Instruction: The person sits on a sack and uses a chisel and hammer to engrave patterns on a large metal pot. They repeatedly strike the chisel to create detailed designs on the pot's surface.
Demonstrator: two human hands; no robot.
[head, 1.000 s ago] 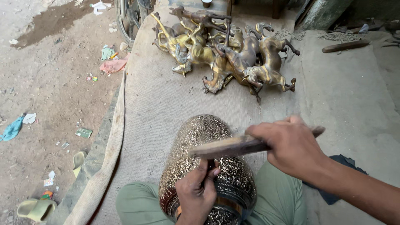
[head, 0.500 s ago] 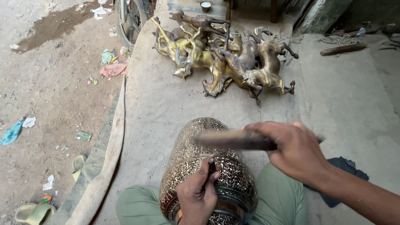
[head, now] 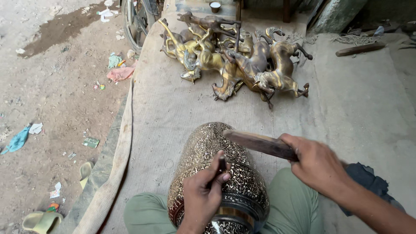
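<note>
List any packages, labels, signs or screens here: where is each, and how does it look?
No signs, screens or labels show.
Green wrapper: flat, rectangular, on the dirt left of the mat.
Pink wrapper: crumpled, on the dirt by the mat's far left edge.
White scraps: crumpled, by the wheel at the top.

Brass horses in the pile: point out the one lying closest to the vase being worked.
The dark bronze horse at the pile's front edge, head down toward the engraved vase; the golden horses lie farther back.

Left hand (head: 203, 190) pinched in a tight grip, right hand (head: 318, 164) fisted, raised.
</note>
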